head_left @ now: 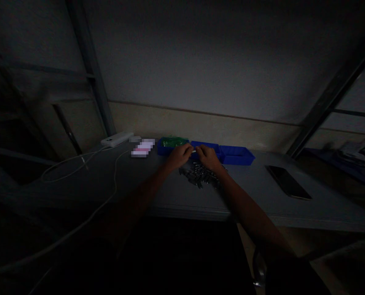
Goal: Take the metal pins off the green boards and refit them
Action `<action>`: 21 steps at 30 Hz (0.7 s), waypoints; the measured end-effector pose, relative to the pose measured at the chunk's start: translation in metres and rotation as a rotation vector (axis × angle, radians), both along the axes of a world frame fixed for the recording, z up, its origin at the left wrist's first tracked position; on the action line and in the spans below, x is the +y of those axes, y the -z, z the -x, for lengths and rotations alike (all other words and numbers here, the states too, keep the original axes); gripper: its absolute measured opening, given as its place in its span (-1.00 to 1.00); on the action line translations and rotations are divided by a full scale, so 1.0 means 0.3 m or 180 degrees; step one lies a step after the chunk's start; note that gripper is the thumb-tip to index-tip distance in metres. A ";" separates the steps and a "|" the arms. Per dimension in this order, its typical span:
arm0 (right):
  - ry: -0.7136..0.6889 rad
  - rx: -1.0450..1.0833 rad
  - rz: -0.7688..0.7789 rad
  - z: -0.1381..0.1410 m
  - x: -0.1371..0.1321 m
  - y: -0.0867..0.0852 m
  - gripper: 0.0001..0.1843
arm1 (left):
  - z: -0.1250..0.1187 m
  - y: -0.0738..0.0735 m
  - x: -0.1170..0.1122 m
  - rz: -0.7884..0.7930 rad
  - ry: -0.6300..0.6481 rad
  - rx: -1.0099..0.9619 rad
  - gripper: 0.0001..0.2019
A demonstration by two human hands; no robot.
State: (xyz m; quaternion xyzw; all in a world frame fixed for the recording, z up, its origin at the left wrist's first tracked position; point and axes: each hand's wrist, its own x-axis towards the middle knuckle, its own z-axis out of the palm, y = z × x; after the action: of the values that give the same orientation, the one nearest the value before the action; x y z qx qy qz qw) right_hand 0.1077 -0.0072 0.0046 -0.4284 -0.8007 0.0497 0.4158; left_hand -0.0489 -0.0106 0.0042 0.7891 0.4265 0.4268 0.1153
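Observation:
My left hand (180,155) and my right hand (208,157) meet above the table, in front of the blue bins, with the fingers of both closed in a pinch. Between their fingertips shows a small light-coloured piece (194,151), too small and dark to name. Just below the hands lies a loose pile of small shiny metal parts (200,176). Green plastic wrapping (173,141) fills the left blue bin (163,150). Behind my right hand the middle blue bin (215,146) is partly hidden. The right blue bin (238,159) stands beside it.
A dark phone (288,182) lies on the grey table (250,196) at the right. To the left are a lit, blurred-out screen (143,148), a white power strip (117,139) and a white cable (115,180) hanging over the front edge. A wall stands behind.

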 end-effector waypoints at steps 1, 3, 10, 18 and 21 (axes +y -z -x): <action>0.0094 -0.0001 -0.0022 0.000 0.002 0.001 -0.62 | -0.001 0.002 -0.001 -0.0034 0.0065 -0.0043 -0.75; 0.0233 0.0024 -0.0053 -0.002 0.006 0.004 -0.60 | -0.003 0.006 0.000 -0.0089 0.0182 -0.0116 -0.80; 0.0243 0.0032 -0.0091 -0.002 0.013 0.014 -0.57 | -0.005 0.011 0.002 -0.0154 0.0094 -0.0048 -0.85; -0.0162 0.0051 0.0202 0.003 -0.012 -0.005 -0.60 | -0.001 -0.005 -0.001 -0.0109 -0.0158 0.0089 -0.70; -0.0227 0.0083 0.0228 0.003 -0.015 -0.005 -0.61 | -0.003 -0.005 0.001 -0.0073 -0.0154 0.0062 -0.68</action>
State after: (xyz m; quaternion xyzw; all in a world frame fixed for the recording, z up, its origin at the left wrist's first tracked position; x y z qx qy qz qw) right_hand 0.1067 -0.0116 0.0061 -0.4136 -0.8076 0.0987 0.4087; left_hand -0.0480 -0.0102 0.0059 0.7840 0.4416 0.4266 0.0917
